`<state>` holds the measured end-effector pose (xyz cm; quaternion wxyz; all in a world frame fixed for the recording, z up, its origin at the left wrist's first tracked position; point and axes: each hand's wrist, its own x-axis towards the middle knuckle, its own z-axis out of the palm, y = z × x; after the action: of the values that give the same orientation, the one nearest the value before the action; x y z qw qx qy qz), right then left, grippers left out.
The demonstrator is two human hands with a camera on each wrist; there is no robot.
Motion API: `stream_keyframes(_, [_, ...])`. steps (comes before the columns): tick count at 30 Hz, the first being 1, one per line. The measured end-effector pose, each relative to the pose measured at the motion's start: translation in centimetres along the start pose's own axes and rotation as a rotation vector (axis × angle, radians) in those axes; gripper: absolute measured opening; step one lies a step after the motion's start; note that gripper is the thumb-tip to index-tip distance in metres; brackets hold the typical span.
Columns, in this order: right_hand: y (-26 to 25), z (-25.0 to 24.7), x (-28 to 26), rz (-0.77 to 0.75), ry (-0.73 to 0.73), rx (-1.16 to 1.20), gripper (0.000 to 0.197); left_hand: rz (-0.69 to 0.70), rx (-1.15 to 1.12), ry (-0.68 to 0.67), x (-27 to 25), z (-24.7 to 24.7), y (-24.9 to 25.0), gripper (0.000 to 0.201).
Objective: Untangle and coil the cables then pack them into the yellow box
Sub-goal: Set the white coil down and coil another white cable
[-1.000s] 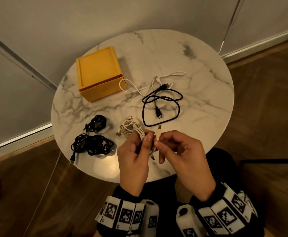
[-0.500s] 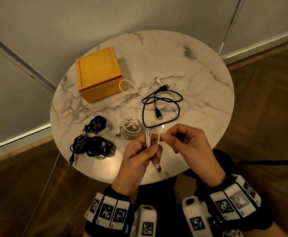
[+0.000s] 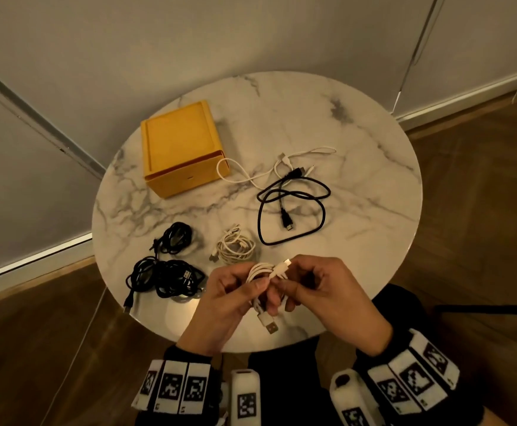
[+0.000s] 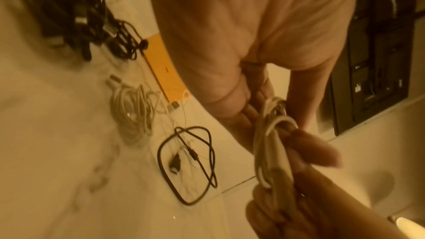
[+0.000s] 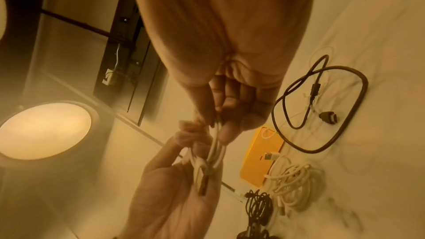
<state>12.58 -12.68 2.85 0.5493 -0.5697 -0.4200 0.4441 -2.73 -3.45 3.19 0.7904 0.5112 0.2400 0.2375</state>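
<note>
- Comparing earlier views: left hand [image 3: 229,298] had folded the short white cable [image 3: 263,273] into tighter loops, gripping them.
- Right hand [image 3: 318,285] pinched its small plug.
- Yellow box [image 3: 183,149] sat closed, still unpacked.

The middle of a short white cable [image 3: 264,273] disappears inside the left hand [image 3: 226,305] and behind the fingertips of the right hand [image 3: 321,290], so its number of loops cannot be counted. Both forearms run off the head view's lower edge. The yellow box [image 3: 181,149] hides its interior beneath a closed lid. In the left wrist view the black cable bundles [image 4: 76,17] are smeared by blur and cut by the top edge; the right wrist view crops them at the bottom.
</note>
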Motion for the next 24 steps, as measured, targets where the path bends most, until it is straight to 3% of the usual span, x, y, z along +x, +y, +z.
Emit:
stream_keyframes(6, [1.1, 0.3, 0.3, 0.090, 0.042, -0.053, 0.006, 0.055, 0.430, 0.154, 0.4, -1.3, 0.1, 0.014])
stream_keyframes(11, [1.9, 0.4, 0.1, 0.143, 0.037, -0.045, 0.007, -0.008, 0.736, 0.100, 0.4, -0.9, 0.7, 0.011])
stream_keyframes(15, [2.6, 0.4, -0.7, 0.083, 0.029, -0.125, 0.008, 0.046, 0.951, 0.065, 0.9, -1.1, 1.1, 0.012])
stream_keyframes(19, [2.7, 0.6, -0.9, 0.065, 0.040, -0.126, 0.009, 0.101, 1.004, 0.129, 1.3, -0.7, -0.2, 0.018])
stream_keyframes(24, [2.6, 1.2, -0.7, 0.056, 0.052, -0.105, 0.009, 0.023, 0.876, 0.379, 1.3, -0.5, -1.6, 0.032])
